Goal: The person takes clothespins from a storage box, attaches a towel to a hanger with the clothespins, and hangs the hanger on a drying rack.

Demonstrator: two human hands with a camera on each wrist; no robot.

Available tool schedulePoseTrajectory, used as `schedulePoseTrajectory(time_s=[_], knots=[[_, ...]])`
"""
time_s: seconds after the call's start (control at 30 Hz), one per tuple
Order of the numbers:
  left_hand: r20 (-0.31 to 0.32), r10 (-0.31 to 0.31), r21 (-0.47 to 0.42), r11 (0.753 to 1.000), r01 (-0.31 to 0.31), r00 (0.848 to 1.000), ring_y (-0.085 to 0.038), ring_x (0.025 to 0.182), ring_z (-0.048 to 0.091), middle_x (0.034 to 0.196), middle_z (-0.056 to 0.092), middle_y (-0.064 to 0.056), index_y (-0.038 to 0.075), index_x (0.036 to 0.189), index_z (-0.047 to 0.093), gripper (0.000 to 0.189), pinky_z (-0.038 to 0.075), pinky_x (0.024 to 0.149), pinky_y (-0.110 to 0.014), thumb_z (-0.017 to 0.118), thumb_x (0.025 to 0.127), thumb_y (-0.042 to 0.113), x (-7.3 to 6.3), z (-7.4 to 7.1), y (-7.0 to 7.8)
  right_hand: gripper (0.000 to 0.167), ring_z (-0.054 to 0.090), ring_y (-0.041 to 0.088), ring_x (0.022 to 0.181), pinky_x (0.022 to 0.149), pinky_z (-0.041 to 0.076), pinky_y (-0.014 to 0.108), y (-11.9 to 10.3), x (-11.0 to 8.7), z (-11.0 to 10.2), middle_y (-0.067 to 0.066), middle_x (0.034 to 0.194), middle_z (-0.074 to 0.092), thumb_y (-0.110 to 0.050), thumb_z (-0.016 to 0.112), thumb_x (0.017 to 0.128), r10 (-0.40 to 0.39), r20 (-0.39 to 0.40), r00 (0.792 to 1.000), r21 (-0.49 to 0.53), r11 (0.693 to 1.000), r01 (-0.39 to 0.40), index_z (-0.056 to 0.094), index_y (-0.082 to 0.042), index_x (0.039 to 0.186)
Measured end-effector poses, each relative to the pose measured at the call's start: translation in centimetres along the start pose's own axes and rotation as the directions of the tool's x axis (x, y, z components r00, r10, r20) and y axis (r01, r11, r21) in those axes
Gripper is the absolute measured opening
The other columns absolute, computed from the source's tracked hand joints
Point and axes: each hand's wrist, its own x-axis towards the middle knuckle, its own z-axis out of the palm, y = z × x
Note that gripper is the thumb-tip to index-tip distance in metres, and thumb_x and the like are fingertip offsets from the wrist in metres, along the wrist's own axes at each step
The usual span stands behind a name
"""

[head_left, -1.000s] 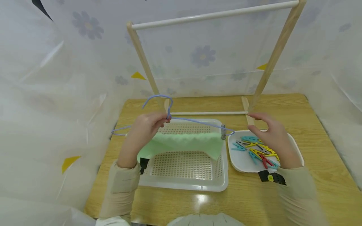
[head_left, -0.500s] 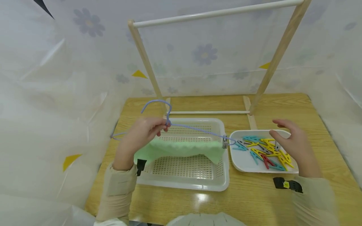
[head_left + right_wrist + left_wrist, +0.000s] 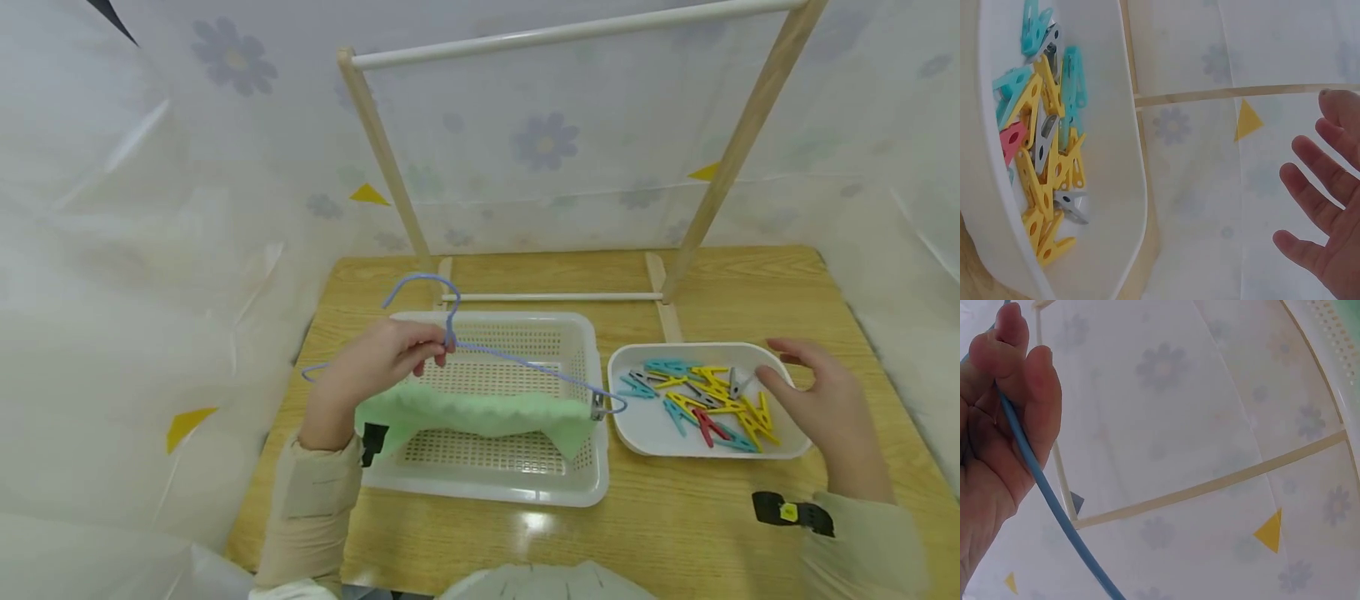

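My left hand (image 3: 386,358) pinches the neck of a blue wire clothes hanger (image 3: 525,364), hook upward, over a white basket (image 3: 510,493). A light green cloth (image 3: 480,412) hangs from the hanger. At the right end a grey clothespin (image 3: 597,406) holds the cloth to the wire; the left end is hidden behind my hand. In the left wrist view the blue hanger (image 3: 1054,500) wire runs between thumb and fingers. My right hand (image 3: 825,400), fingers spread and holding nothing, hovers at the right rim of a white tray (image 3: 648,433) of clothespins (image 3: 750,417).
Several yellow, teal, grey and red clothespins (image 3: 1041,156) lie loose in the tray. Behind the basket stands a wooden rack (image 3: 382,150) with a white top bar (image 3: 577,33) and a lower bar. Plastic sheeting (image 3: 112,292) encloses the wooden table (image 3: 637,542).
My right hand has moved right, from over the tray's middle to its right rim. The hanger and cloth have sunk slightly lower toward the basket, still in my left hand.
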Motion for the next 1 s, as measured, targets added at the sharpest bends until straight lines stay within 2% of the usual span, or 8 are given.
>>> schedulePoseTrajectory(time_s=[0.13,0.27,0.3,0.37,0.43,0.67,0.83,1.0], knots=[[0.047,-0.019,-0.028,0.999,0.021,0.999,-0.004,0.057,0.048,0.073,0.056,0.006,0.005,0.087,0.062,0.012,0.045,0.054,-0.020,0.051,0.090,0.001,0.3,0.3,-0.2,0.041,0.045,0.041,0.095,0.063,0.034,0.027,0.8,-0.6,-0.2,0.026,0.113,0.052,-0.019,0.061,0.086,0.025,-0.016,1.000,-0.027,0.999,-0.025,0.052,0.004,0.119],[0.067,-0.025,-0.052,0.998,0.028,0.997,-0.005,0.056,0.048,0.072,0.055,0.006,0.005,0.087,0.062,0.014,0.045,0.052,-0.020,0.049,0.091,0.001,0.5,0.5,-0.6,0.042,0.043,0.043,0.096,0.069,0.039,0.045,1.4,-1.2,-0.3,0.030,0.113,0.049,-0.018,0.060,0.086,0.061,-0.009,0.998,-0.031,0.998,-0.061,0.050,0.007,0.118],[0.069,-0.023,-0.055,0.998,0.027,0.997,-0.005,0.056,0.048,0.072,0.056,0.006,0.005,0.088,0.062,0.014,0.045,0.052,-0.020,0.049,0.091,0.001,0.6,0.5,-0.7,0.043,0.043,0.044,0.097,0.069,0.039,0.046,1.6,-1.4,-0.3,0.030,0.113,0.049,-0.019,0.059,0.087,0.079,-0.002,0.997,-0.038,0.996,-0.079,0.050,0.007,0.119],[0.070,-0.020,-0.061,0.998,0.024,0.997,-0.005,0.056,0.048,0.072,0.056,0.006,0.005,0.089,0.062,0.015,0.045,0.051,-0.020,0.048,0.091,0.000,0.7,0.6,-0.9,0.044,0.042,0.045,0.099,0.072,0.035,0.058,1.8,-1.6,-0.3,0.031,0.114,0.047,-0.020,0.058,0.088,0.108,0.010,0.994,-0.047,0.993,-0.107,0.048,0.007,0.121],[0.070,-0.015,-0.071,0.997,0.020,0.997,-0.005,0.056,0.048,0.071,0.056,0.005,0.004,0.089,0.062,0.016,0.045,0.051,-0.020,0.048,0.091,0.000,0.8,0.6,-1.0,0.046,0.041,0.047,0.101,0.073,0.035,0.060,2.0,-1.9,-0.3,0.031,0.115,0.046,-0.021,0.057,0.088,0.135,0.018,0.991,-0.061,0.989,-0.133,0.046,0.007,0.122],[0.069,-0.017,-0.092,0.996,0.023,0.997,-0.006,0.056,0.049,0.071,0.057,0.003,0.003,0.089,0.063,0.014,0.044,0.052,-0.021,0.049,0.090,0.000,1.0,0.7,-1.3,0.046,0.042,0.047,0.099,0.066,0.039,0.057,2.5,-2.3,-0.2,0.034,0.113,0.046,-0.022,0.057,0.088,0.146,0.017,0.989,-0.101,0.985,-0.143,0.047,0.009,0.121],[0.095,-0.050,-0.094,0.994,0.059,0.994,-0.006,0.057,0.050,0.072,0.056,0.002,0.003,0.089,0.062,0.014,0.045,0.053,-0.021,0.049,0.091,0.001,1.3,0.9,-1.8,0.044,0.044,0.047,0.096,0.064,0.040,0.055,2.8,-2.4,-0.2,0.034,0.110,0.048,-0.020,0.059,0.087,0.126,0.001,0.992,-0.106,0.986,-0.125,0.049,0.009,0.119],[0.123,-0.095,-0.117,0.987,0.109,0.988,-0.007,0.058,0.050,0.072,0.056,0.003,0.002,0.090,0.061,0.016,0.046,0.054,-0.023,0.046,0.092,0.001,1.4,1.3,-2.5,0.046,0.043,0.047,0.098,0.067,0.039,0.057,3.4,-2.6,0.1,0.035,0.113,0.045,-0.021,0.058,0.087,0.162,0.039,0.986,-0.131,0.979,-0.156,0.047,0.010,0.120]])
